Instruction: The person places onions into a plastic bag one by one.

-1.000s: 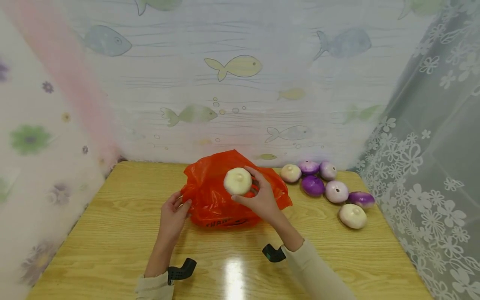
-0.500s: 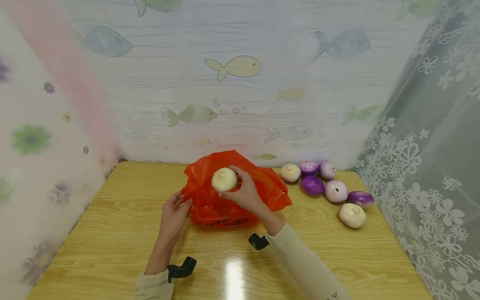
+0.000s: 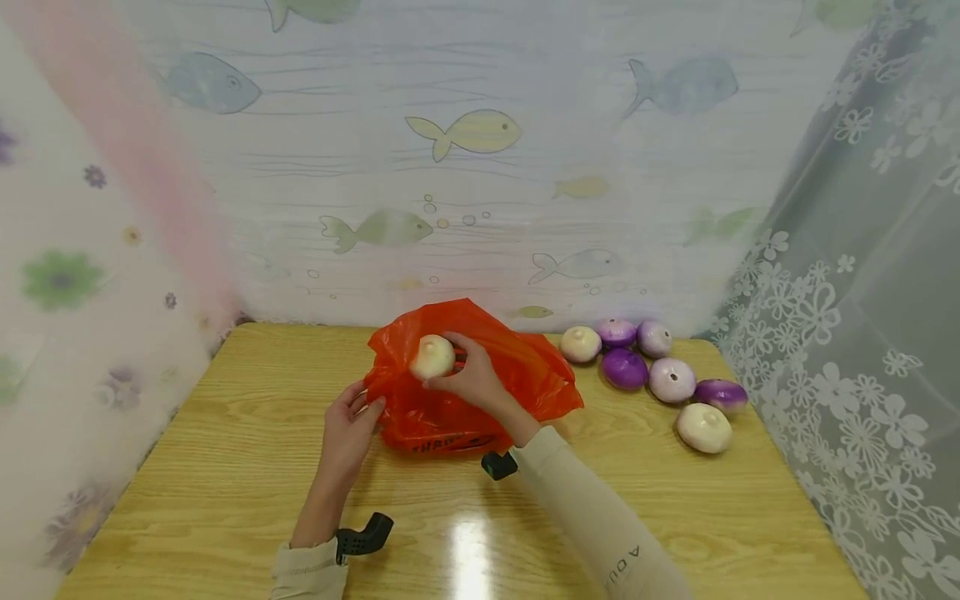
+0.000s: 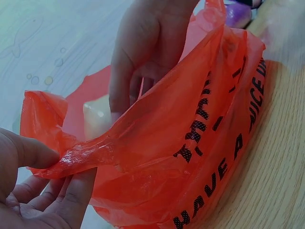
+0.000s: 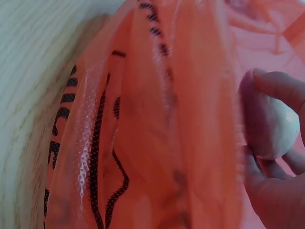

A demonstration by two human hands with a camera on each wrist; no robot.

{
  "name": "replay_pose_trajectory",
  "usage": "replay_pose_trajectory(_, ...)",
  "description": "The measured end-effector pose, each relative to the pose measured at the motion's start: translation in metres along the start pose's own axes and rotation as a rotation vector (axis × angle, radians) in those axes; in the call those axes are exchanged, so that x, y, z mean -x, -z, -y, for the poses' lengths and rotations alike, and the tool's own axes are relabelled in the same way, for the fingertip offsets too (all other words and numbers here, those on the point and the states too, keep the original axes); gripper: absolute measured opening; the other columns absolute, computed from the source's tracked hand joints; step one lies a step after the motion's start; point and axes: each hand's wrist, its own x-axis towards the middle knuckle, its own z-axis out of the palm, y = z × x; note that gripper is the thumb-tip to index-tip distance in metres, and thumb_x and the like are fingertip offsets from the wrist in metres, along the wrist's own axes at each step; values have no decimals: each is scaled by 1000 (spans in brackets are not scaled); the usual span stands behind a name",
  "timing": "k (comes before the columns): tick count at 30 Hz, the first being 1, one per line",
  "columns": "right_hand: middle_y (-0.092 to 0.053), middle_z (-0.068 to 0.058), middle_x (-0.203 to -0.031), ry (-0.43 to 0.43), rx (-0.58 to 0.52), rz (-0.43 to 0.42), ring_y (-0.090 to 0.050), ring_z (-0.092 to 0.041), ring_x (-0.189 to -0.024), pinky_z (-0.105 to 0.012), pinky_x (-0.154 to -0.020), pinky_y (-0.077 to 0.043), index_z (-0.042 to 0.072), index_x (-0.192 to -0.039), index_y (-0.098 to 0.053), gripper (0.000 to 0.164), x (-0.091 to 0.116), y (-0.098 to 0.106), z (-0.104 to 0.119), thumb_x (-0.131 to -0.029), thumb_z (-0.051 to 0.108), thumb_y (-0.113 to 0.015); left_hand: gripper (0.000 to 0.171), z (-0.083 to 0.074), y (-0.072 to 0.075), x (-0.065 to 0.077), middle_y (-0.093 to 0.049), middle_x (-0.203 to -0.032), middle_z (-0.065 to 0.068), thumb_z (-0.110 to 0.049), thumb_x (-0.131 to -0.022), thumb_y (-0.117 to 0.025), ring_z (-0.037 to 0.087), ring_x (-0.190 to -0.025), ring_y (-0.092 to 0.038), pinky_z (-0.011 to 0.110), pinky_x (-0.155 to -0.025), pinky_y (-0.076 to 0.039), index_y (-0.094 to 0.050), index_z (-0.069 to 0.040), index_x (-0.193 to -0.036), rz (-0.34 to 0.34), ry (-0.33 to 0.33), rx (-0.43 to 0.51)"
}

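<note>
A red plastic bag [image 3: 525,367] with black lettering lies on the table. My left hand [image 3: 348,433] pinches the left edge of its mouth between thumb and fingers, plain in the left wrist view on the crumpled bag edge [image 4: 78,160]. With thumb and fingers round one side, my right hand [image 3: 472,379] holds a whitish onion [image 3: 431,357] over the bag's opening. The right wrist view shows this onion [image 5: 271,126] inside the bag's mouth, its purple side facing the front wall of the bag. The bag's contents are mostly hidden.
Several purple and white onions lie in a group at the table's back right, among them a deep purple onion [image 3: 624,369] and a whitish onion [image 3: 703,428] nearest me. A curtain with fish prints [image 3: 480,208] hangs behind the wooden table [image 3: 225,467].
My right hand has carried the onion leftwards over the bag, from near its middle to its left part. My left hand has kept its hold on the bag's edge.
</note>
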Motion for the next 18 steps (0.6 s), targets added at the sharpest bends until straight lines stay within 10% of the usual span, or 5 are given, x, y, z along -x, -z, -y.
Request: replay_pose_trajectory(18,-61,-14,-132,-16,94,19,-61,-28,-110,-38,-94,-56,2,-139,-53,71,-22,-14,-11,-78,11,-88,41,3,2,-1,-57,-138,20,-6,-105,-52,7,-92,-64,18,-76,-55,-45,-4,-146,-3,12,4)
